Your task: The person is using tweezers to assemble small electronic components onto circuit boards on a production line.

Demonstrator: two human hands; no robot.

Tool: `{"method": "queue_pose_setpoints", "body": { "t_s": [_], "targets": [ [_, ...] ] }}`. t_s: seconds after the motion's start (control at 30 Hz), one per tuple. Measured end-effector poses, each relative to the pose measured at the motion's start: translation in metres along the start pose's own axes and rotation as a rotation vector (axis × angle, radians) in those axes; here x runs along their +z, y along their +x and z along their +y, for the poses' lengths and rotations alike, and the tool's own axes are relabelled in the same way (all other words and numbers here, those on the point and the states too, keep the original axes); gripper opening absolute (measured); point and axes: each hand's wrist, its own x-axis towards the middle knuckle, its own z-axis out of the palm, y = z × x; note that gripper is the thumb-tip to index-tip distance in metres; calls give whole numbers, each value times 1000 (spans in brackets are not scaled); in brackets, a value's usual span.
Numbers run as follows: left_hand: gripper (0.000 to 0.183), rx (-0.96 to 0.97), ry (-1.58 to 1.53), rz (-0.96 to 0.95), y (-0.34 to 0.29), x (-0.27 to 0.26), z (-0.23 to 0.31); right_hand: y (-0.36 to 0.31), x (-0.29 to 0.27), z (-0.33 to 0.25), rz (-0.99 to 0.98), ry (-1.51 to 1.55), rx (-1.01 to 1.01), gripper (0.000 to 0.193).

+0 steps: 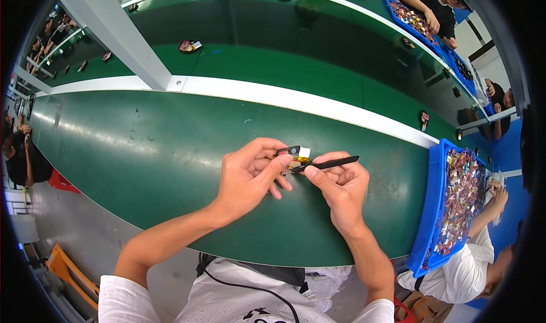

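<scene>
Over the green table, my left hand grips a small electronic unit between thumb and fingers. The unit has a black casing, with a white tab and a yellow piece at its right side. My right hand is closed around a slim black tweezers-like tool, pinched between thumb and fingers. The tool's narrow end points left and reaches the unit's lower edge. Whether its tip touches the unit, I cannot tell. My left fingers partly cover the unit.
A blue bin heaped with small parts stands at the table's right end. Beyond a white rail runs a green conveyor belt with several small units on it. A white post rises at the left. Other people work at the right and far left.
</scene>
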Motion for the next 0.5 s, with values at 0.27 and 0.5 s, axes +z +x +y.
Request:
{"method": "queue_pose_setpoints", "body": {
  "t_s": [0.27, 0.5],
  "targets": [
    [24, -26, -22, 2, 0, 0, -1, 1, 0, 0, -8, 7, 3, 15],
    [26, -88, -106, -88, 5, -9, -2, 2, -7, 17, -26, -30, -227, 17]
  ]
}}
